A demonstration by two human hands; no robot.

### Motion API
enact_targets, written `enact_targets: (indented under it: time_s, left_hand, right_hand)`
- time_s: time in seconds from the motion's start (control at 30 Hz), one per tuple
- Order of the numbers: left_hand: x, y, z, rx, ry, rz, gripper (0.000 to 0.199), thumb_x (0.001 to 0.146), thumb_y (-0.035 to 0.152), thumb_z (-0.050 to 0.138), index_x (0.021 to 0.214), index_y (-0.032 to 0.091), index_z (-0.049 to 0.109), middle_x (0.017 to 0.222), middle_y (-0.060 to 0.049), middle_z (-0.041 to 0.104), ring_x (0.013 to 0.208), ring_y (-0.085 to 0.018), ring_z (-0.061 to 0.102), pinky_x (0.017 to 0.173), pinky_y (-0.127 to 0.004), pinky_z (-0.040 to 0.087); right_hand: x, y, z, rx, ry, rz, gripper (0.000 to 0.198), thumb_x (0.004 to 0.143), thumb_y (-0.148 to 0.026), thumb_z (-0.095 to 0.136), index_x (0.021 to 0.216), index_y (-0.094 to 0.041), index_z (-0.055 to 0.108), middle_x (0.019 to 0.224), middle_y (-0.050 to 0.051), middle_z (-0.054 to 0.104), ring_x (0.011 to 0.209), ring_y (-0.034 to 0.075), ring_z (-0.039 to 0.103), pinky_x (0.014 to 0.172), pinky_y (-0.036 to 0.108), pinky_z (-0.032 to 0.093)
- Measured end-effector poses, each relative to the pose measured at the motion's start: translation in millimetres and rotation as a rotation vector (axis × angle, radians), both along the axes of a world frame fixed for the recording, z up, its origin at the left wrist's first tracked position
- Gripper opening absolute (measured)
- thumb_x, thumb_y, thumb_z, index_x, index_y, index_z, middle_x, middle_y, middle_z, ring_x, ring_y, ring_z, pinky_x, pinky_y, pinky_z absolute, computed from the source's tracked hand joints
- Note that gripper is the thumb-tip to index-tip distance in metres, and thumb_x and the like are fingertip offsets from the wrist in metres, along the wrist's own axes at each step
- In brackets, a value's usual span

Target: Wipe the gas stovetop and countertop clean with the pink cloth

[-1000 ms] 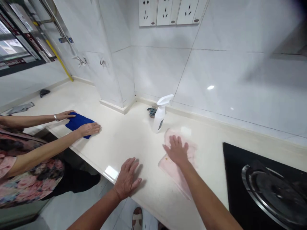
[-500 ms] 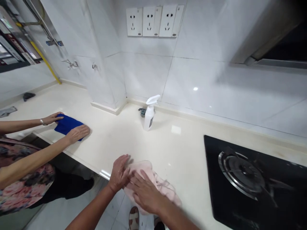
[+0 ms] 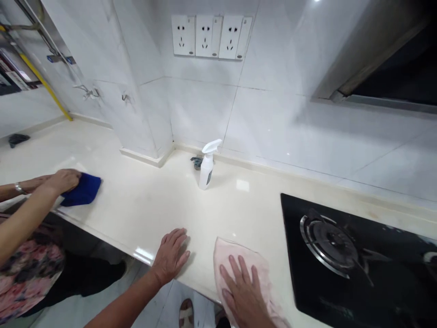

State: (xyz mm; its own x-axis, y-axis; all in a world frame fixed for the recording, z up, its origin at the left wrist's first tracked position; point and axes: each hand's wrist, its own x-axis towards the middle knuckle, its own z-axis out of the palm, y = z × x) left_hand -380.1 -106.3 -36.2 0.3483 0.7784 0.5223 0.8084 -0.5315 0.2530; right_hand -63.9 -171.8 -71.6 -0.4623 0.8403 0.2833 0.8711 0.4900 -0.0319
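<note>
My right hand (image 3: pixel 244 291) lies flat with spread fingers on a pink cloth (image 3: pixel 254 255), pressing it to the cream countertop (image 3: pixel 153 205) just left of the black gas hob. The cloth is spread out at its far end and creased towards the counter's front edge. Left of it, my left hand (image 3: pixel 170 257) is open and empty, palm down by the front edge; whether it touches the surface I cannot tell. Beyond both hands stands a white spray bottle (image 3: pixel 206 171), upright near the wall. A small dark crumpled item (image 3: pixel 197 162) sits behind it.
At the left a co-worker's hands (image 3: pixel 63 181) rest on a blue cloth (image 3: pixel 83 189) on the same counter. The gas hob (image 3: pixel 324 273) fills the right side, under a range hood (image 3: pixel 378 77). A wall corner (image 3: pixel 150 157) juts out, and sockets (image 3: pixel 205 36) sit above.
My right hand has slid the pink cloth to the right, towards the hob, and it lies flatter. My left hand has come off the cloth. The co-worker's blue cloth has shifted left.
</note>
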Motion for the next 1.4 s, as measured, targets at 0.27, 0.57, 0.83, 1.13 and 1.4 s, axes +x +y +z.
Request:
enact_targets:
  time_s: [0.27, 0.57, 0.83, 1.13, 1.4]
  left_hand:
    - [-2.0, 3.9, -3.6, 0.074, 0.138, 0.047, 0.042, 0.097, 0.035, 0.055, 0.136, 0.020, 0.053, 0.146, -0.012, 0.057, 0.135, -0.028, 0.051, 0.103, -0.044, 0.044]
    - [-9.0, 5.6, -9.1, 0.075, 0.284, 0.080, 0.047, 0.094, 0.040, 0.060, 0.139, 0.026, 0.055, 0.147, -0.009, 0.057, 0.134, -0.028, 0.054, 0.105, -0.044, 0.048]
    - [-8.4, 4.1, -4.2, -0.040, 0.261, 0.097, 0.043, 0.096, 0.032, 0.055, 0.139, 0.031, 0.056, 0.148, -0.006, 0.057, 0.138, -0.027, 0.051, 0.106, -0.044, 0.049]
    - [-6.3, 7.1, -0.6, -0.060, 0.305, 0.110, 0.037, 0.095, 0.031, 0.057, 0.131, 0.029, 0.061, 0.148, -0.004, 0.057, 0.135, -0.025, 0.053, 0.106, -0.042, 0.047]
    - [-8.7, 14.7, -7.9, 0.021, 0.254, 0.094, 0.036, 0.096, 0.035, 0.054, 0.130, 0.028, 0.063, 0.143, -0.006, 0.061, 0.131, -0.027, 0.057, 0.103, -0.044, 0.050]
  right_hand:
    - [-37.6, 86.6, 35.7, -0.240, 0.083, 0.167, 0.060, 0.101, -0.043, 0.042, 0.158, -0.045, 0.024, 0.170, -0.006, 0.010, 0.157, 0.030, 0.005, 0.123, 0.063, 0.002]
    - [-31.4, 265.5, 74.7, -0.322, 0.041, 0.073, 0.058, 0.101, -0.056, 0.036, 0.156, -0.040, 0.034, 0.169, -0.002, 0.019, 0.156, 0.030, 0.010, 0.121, 0.061, 0.007]
    - [76.8, 374.0, 85.0, -0.304, 0.022, -0.290, 0.059, 0.103, -0.052, 0.026, 0.159, -0.035, 0.028, 0.170, 0.003, 0.015, 0.155, 0.034, 0.007, 0.118, 0.066, 0.008]
    - [123.4, 333.1, 65.0, -0.191, 0.052, -0.639, 0.062, 0.102, -0.052, 0.018, 0.159, -0.031, 0.030, 0.168, 0.005, 0.020, 0.153, 0.035, 0.011, 0.120, 0.058, 0.011]
    - [127.5, 262.8, 51.6, -0.058, 0.033, -0.759, 0.061, 0.101, -0.047, 0.027, 0.155, -0.024, 0.039, 0.164, 0.016, 0.026, 0.152, 0.040, 0.013, 0.119, 0.058, 0.004]
